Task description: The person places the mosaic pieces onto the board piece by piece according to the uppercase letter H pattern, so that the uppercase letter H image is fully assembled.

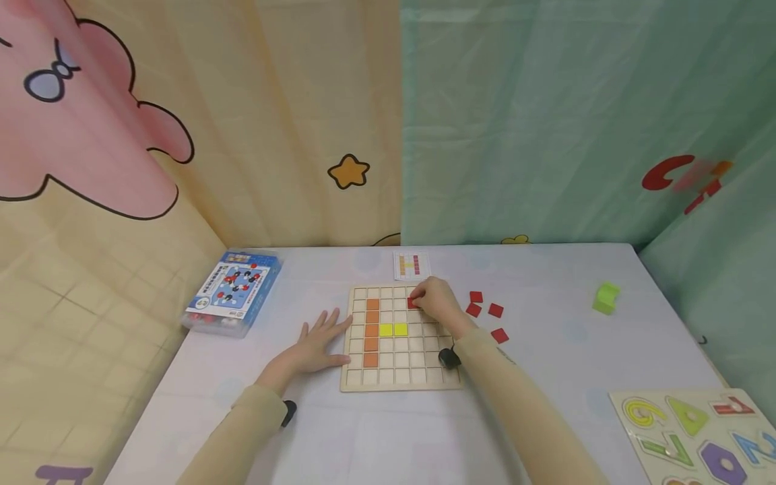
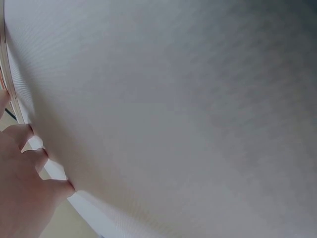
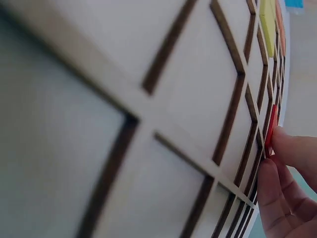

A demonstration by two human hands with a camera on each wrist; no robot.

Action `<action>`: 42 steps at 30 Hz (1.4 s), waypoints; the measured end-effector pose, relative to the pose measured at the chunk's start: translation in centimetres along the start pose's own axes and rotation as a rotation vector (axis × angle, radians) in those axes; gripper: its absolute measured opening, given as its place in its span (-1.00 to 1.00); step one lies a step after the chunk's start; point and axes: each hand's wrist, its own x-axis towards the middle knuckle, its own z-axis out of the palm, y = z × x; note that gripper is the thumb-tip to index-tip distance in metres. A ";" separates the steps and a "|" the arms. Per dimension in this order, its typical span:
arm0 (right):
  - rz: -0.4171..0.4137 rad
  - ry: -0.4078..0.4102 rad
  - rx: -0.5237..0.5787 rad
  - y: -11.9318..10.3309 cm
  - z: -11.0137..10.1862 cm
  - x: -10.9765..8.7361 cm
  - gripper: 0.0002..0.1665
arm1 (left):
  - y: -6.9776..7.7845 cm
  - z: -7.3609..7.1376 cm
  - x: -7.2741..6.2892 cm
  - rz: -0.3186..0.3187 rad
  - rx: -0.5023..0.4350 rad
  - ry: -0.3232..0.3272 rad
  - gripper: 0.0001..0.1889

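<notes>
My right hand pinches a red square tile between thumb and fingers, low over the upper right part of a wooden grid board. In the right wrist view the tile tilts up from a cell. On the board, orange tiles form a column at left, with two yellow tiles side by side next to it. My left hand lies spread on the table, its thumb and a fingertip at the board's left edge. Several loose red tiles lie right of the board.
A small pattern card lies behind the board. At the back left sits a plastic case with a blue label. A green block stands at right, and a number-and-shape puzzle board occupies the front right corner. Curtains border the table's back.
</notes>
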 end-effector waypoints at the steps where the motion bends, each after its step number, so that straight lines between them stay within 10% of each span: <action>1: -0.004 0.002 -0.005 0.0 0.0 0.0 -0.88 | 0.0 0.0 0.0 0.001 0.001 0.003 -0.09; 19: 0.065 0.087 0.197 4.7 -5.6 -5.3 -0.63 | 0.1 -0.2 0.0 0.015 0.009 0.005 -0.08; 29: 0.213 0.063 0.152 10.8 -7.6 -9.4 -0.56 | -0.2 0.0 0.3 0.005 0.013 0.004 -0.09; 42: 0.201 0.050 0.089 12.1 -7.3 -10.2 -0.53 | 0.1 -0.2 -0.1 0.015 -0.002 0.003 -0.09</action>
